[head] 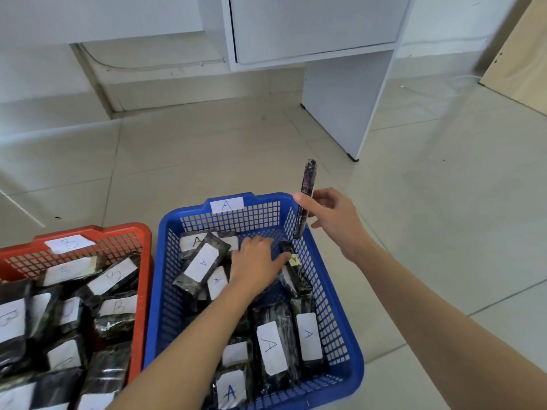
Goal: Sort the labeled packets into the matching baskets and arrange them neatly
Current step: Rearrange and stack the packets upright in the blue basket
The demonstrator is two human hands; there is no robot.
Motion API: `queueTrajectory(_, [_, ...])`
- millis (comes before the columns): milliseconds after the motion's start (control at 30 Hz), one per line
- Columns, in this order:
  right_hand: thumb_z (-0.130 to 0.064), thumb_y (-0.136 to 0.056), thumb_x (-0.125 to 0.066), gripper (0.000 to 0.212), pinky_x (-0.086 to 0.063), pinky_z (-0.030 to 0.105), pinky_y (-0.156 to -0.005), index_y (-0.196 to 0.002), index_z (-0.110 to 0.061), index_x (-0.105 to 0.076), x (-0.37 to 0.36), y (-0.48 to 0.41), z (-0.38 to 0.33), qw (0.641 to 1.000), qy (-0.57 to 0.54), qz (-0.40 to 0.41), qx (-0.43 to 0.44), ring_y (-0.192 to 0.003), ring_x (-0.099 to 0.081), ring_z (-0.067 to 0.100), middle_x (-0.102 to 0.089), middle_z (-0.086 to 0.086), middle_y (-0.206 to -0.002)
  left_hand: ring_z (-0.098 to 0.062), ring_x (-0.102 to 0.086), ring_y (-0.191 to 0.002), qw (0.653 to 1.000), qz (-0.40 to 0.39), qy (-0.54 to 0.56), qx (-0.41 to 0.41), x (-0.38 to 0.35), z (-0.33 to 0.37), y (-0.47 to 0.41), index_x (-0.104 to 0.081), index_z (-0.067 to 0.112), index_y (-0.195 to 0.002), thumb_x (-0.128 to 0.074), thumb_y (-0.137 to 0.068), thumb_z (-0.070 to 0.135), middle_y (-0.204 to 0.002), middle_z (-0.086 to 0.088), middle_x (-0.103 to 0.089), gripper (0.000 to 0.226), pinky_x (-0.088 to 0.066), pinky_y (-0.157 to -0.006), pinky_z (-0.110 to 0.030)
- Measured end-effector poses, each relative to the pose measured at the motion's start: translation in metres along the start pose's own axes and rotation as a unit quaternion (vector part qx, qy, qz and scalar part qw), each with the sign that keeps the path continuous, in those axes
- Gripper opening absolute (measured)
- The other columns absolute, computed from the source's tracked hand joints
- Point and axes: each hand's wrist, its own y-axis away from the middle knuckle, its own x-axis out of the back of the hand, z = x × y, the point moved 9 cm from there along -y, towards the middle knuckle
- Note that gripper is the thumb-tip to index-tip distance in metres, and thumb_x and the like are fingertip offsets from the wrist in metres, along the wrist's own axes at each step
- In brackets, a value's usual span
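Note:
A blue basket point(334, 291) labeled A sits on the floor and holds several dark packets with white A labels. To its left stands a red basket point(142, 261) labeled B, full of dark packets with B labels. My right hand point(331, 217) holds a dark packet point(306, 196) upright, edge-on, above the blue basket's far right corner. My left hand point(257, 258) reaches into the blue basket, with its fingers on a dark packet point(291, 276) leaning at the right wall; whether it grips it is unclear.
A white desk point(340, 84) stands on the tiled floor behind the baskets, one leg panel close to the blue basket's far right. A wooden board point(521, 54) leans at the far right. Cables run along the wall base.

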Motion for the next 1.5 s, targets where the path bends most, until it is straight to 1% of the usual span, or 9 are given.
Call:
queueTrajectory(200, [-0.05,-0.073,-0.073,0.041,-0.048,0.022,-0.062,-0.098,-0.019,-0.061,0.015,0.005,0.01,1.0,0.006,-0.006,-0.006,-0.086,-0.065,0.012,-0.068,-0.001,-0.095,-0.023,-0.055,-0.11,0.963,-0.034,0.233,0.13,-0.038,-0.003,-0.015,-0.046,0.028,-0.123,-0.069,-0.079,0.045,-0.104,0.002,-0.061,0.052,-0.037,-0.101,-0.045])
queueTrajectory(367, [-0.052,-0.073,-0.072,0.049,-0.05,0.026,-0.066,-0.105,-0.015,-0.062,0.021,0.001,0.012,1.0,-0.022,0.012,-0.018,-0.087,-0.065,0.014,-0.069,0.001,-0.097,-0.016,-0.063,-0.086,0.891,0.092,0.422,0.14,0.006,-0.015,-0.006,-0.053,0.018,-0.116,-0.069,-0.083,0.02,-0.102,-0.004,-0.067,0.037,-0.051,-0.073,-0.03])
queueTrajectory(567, [-0.054,-0.073,-0.072,0.054,-0.053,0.026,-0.067,-0.106,-0.013,-0.062,-0.003,0.001,0.004,0.999,-0.03,0.018,-0.016,-0.087,-0.065,0.015,-0.069,0.002,-0.099,-0.002,-0.051,-0.064,0.943,0.183,0.26,0.098,0.087,-0.069,0.026,-0.051,0.02,-0.126,-0.066,-0.085,0.019,-0.072,0.009,-0.056,0.044,-0.038,-0.06,-0.022])
queueTrajectory(767, [-0.06,-0.069,-0.072,0.06,-0.054,0.03,-0.069,-0.109,-0.018,-0.058,-0.038,0.011,0.002,0.997,0.077,-0.027,-0.008,-0.082,-0.064,0.012,-0.067,-0.002,-0.096,-0.031,-0.043,-0.118,0.978,0.17,0.058,0.106,0.075,-0.094,0.046,-0.05,0.018,-0.132,-0.063,-0.085,0.019,-0.127,-0.012,-0.047,0.049,-0.04,-0.094,-0.043])
queueTrajectory(867, [-0.059,-0.069,-0.073,0.06,-0.055,0.031,-0.072,-0.11,-0.018,-0.058,-0.026,0.011,0.001,0.998,0.063,-0.007,-0.015,-0.081,-0.063,0.01,-0.066,-0.002,-0.096,-0.029,-0.036,-0.123,0.975,0.216,-0.032,0.028,0.078,-0.054,0.042,-0.053,0.015,-0.127,-0.06,-0.085,0.016,-0.132,-0.007,-0.046,0.043,-0.036,-0.095,-0.046])
queueTrajectory(967, [-0.057,-0.069,-0.073,0.056,-0.054,0.03,-0.07,-0.106,-0.018,-0.058,-0.003,0.008,-0.001,0.999,0.044,0.02,-0.022,-0.078,-0.065,0.01,-0.069,-0.001,-0.091,-0.025,-0.044,-0.119,0.99,0.126,-0.023,-0.053,0.042,-0.008,0.021,-0.052,0.014,-0.129,-0.056,-0.091,0.027,-0.127,-0.005,-0.052,0.04,-0.04,-0.097,-0.039])
queueTrajectory(1133, [-0.055,-0.071,-0.072,0.049,-0.053,0.029,-0.065,-0.103,-0.022,-0.055,0.022,0.009,0.006,0.998,0.056,0.024,-0.026,-0.079,-0.064,0.011,-0.067,-0.001,-0.088,-0.027,-0.034,-0.131,0.997,-0.061,0.042,0.03,-0.032,0.007,-0.009,-0.038,0.021,-0.138,-0.051,-0.089,0.052,-0.14,-0.004,-0.042,0.06,-0.035,-0.103,-0.046])
queueTrajectory(1367, [-0.051,-0.074,-0.071,0.047,-0.052,0.027,-0.062,-0.106,-0.02,-0.055,0.021,0.009,0.005,0.998,0.056,0.005,-0.021,-0.075,-0.063,0.009,-0.067,-0.002,-0.087,-0.018,-0.057,-0.101,0.977,-0.02,0.198,0.079,-0.025,-0.008,-0.023,-0.062,0.022,-0.11,-0.074,-0.077,0.033,-0.092,0.006,-0.059,0.036,-0.042,-0.09,-0.035])
queueTrajectory(1500, [-0.055,-0.073,-0.07,0.054,-0.053,0.026,-0.062,-0.109,-0.018,-0.055,0.003,0.008,-0.003,0.998,0.052,0.007,-0.02,-0.075,-0.065,0.008,-0.068,-0.002,-0.085,-0.012,-0.057,-0.086,0.959,0.065,0.268,0.062,0.015,-0.024,-0.015,-0.067,0.013,-0.105,-0.075,-0.078,0.021,-0.094,0.002,-0.063,0.029,-0.042,-0.079,-0.023])
